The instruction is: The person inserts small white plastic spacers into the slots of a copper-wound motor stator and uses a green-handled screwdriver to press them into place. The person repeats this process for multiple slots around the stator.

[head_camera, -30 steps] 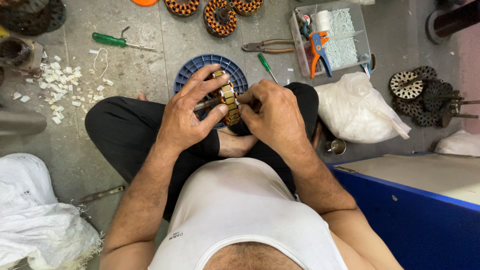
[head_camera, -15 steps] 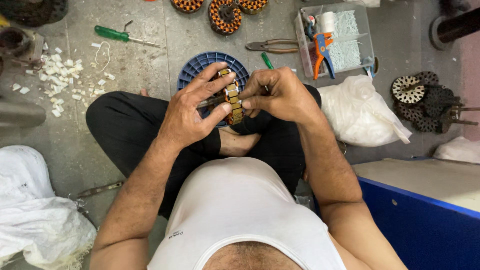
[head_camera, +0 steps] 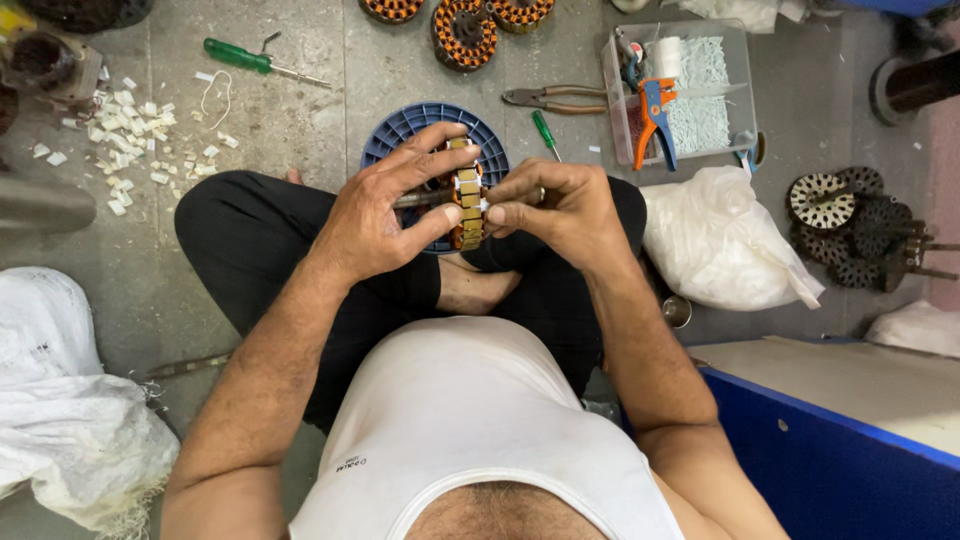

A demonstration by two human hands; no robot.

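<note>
Over the person's crossed legs, at the centre of the scene, both hands close on a small stator core [head_camera: 467,205], a ring of stacked brownish metal segments with pale insulation between them. At its left the left hand [head_camera: 385,215] curls around it, fingers spread over the far side and thumb pressed against the near side. From the right, the right hand [head_camera: 560,205] pinches at the core's edge with thumb and forefinger pressed together; what they pinch is too small to tell. Just beyond the hands lies a round blue plastic spool [head_camera: 415,125] with ribbed spokes, flat on the grey concrete floor. Farther off sit 3 copper-wound stators [head_camera: 465,30], a pair of pliers [head_camera: 550,97] and a green-handled screwdriver [head_camera: 250,58]. To the far right stands a clear plastic box [head_camera: 700,100] holding an orange and blue tool. White scraps [head_camera: 125,135] litter the far left, and a crumpled white plastic bag [head_camera: 720,240] lies at right.
</note>
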